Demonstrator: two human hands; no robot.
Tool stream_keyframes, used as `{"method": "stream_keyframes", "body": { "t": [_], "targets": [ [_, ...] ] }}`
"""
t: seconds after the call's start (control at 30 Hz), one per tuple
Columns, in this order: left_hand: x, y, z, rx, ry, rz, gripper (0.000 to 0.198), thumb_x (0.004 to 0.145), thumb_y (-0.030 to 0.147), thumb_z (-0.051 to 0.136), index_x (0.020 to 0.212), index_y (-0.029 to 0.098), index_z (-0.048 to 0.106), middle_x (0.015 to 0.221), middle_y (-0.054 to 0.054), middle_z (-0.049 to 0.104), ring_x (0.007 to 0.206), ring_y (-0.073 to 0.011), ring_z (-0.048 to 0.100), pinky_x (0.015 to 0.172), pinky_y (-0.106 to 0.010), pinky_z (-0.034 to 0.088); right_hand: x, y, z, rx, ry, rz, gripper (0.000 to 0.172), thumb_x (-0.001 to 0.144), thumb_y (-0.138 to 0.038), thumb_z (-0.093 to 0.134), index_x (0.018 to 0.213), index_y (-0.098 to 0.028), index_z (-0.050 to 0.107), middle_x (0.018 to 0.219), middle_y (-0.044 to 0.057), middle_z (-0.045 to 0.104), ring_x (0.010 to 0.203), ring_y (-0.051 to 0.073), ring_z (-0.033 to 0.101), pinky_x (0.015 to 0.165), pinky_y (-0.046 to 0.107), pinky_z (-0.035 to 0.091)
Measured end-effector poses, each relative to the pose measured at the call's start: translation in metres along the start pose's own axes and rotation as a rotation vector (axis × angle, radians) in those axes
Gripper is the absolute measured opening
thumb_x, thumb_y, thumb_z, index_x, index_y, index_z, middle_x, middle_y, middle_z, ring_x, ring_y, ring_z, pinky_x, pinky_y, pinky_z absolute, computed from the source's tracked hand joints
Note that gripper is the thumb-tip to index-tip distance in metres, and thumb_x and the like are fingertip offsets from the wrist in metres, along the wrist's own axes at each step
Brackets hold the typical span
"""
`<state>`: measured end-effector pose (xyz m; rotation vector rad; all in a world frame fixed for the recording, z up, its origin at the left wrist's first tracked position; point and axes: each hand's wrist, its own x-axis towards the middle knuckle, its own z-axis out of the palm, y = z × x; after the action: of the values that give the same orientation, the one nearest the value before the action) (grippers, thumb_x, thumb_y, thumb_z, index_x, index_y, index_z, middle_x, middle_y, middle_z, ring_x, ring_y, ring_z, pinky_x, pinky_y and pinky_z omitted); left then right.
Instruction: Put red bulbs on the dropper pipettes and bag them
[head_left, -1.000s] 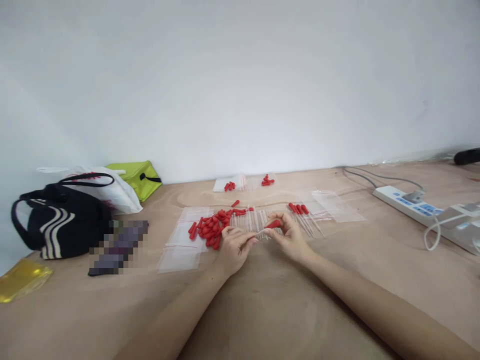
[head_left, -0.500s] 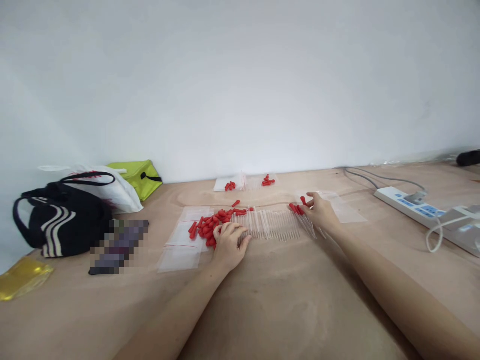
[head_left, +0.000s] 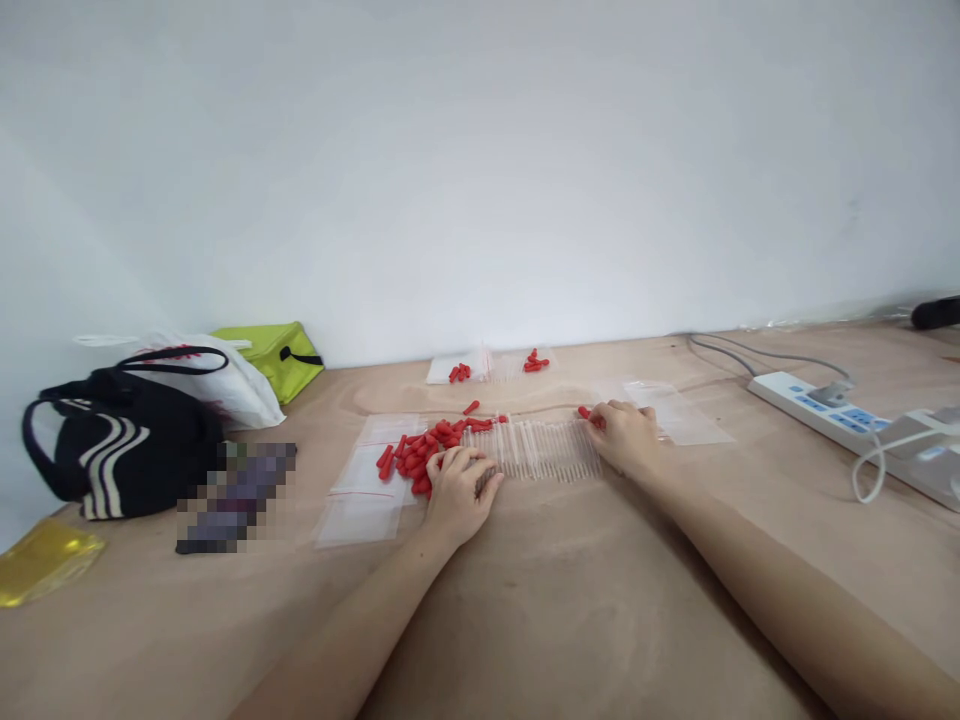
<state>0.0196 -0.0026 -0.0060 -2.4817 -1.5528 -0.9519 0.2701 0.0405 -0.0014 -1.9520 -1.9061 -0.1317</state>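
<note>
A heap of small red rubber bulbs [head_left: 420, 448] lies on the wooden table [head_left: 540, 610], on clear zip bags [head_left: 360, 500]. A row of clear thin tubes [head_left: 536, 448] stretches to its right. My left hand [head_left: 459, 490] rests with curled fingers at the near right edge of the red heap, touching the bulbs and the tubes' left end. My right hand [head_left: 626, 438] lies palm down, fingers bent, over the red-capped tubes [head_left: 585, 412] at the row's right end. What either hand grips is hidden.
Two small bags with red bulbs [head_left: 495, 366] lie near the wall. More clear bags [head_left: 675, 410] sit right of my right hand. A black striped bag [head_left: 112, 440], white bag [head_left: 217, 380] and green pouch [head_left: 274, 355] stand left. White power strips [head_left: 847, 420] with cables lie right.
My hands, which held a tube with a red bulb together, parted. The right one went to the capped tubes at the right, then drew slightly back. The left settled on the red heap.
</note>
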Motion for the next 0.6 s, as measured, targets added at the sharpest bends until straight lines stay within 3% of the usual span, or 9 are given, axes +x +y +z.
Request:
{"method": "stream_keyframes", "body": {
  "t": [0.17, 0.33, 0.43, 0.6],
  "targets": [
    [-0.001, 0.003, -0.001, 0.006, 0.011, -0.019, 0.008, 0.075, 0.025, 0.058, 0.079, 0.022, 0.065, 0.086, -0.003, 0.063, 0.088, -0.0224, 0.053, 0.08, -0.041, 0.026, -0.008, -0.016, -0.01, -0.131, -0.168, 0.031, 0.031, 0.08, -0.034, 0.039, 0.07, -0.017, 0.063, 0.077, 0.009, 0.064, 0.079, 0.024, 0.055, 0.072, 0.039, 0.026],
    [0.007, 0.001, -0.007, 0.074, 0.035, -0.126, 0.01, 0.077, 0.027, 0.055, 0.074, 0.022, 0.063, 0.083, -0.002, 0.063, 0.082, -0.0214, 0.053, 0.072, -0.035, 0.03, -0.012, -0.019, -0.015, -0.251, -0.203, 0.025, 0.03, 0.081, -0.026, 0.038, 0.076, -0.013, 0.065, 0.084, 0.014, 0.064, 0.083, 0.026, 0.055, 0.075, 0.041, 0.025],
    [0.026, -0.007, -0.011, 0.165, 0.031, -0.231, 0.01, 0.077, 0.027, 0.053, 0.072, 0.021, 0.06, 0.084, -0.002, 0.064, 0.088, -0.0226, 0.052, 0.075, -0.036, 0.031, -0.013, -0.02, -0.016, -0.271, -0.23, 0.014, 0.033, 0.083, -0.025, 0.036, 0.077, -0.013, 0.066, 0.087, 0.016, 0.064, 0.086, 0.027, 0.055, 0.076, 0.042, 0.025],
    [0.076, -0.031, -0.004, 0.227, -0.135, -0.419, 0.01, 0.076, 0.026, 0.052, 0.082, 0.021, 0.058, 0.097, -0.006, 0.063, 0.1, -0.0259, 0.05, 0.083, -0.042, 0.03, -0.012, -0.02, -0.016, -0.255, -0.289, 0.049, 0.033, 0.082, -0.024, 0.034, 0.079, -0.012, 0.066, 0.09, 0.017, 0.063, 0.088, 0.028, 0.055, 0.077, 0.042, 0.027]
  ]
}}
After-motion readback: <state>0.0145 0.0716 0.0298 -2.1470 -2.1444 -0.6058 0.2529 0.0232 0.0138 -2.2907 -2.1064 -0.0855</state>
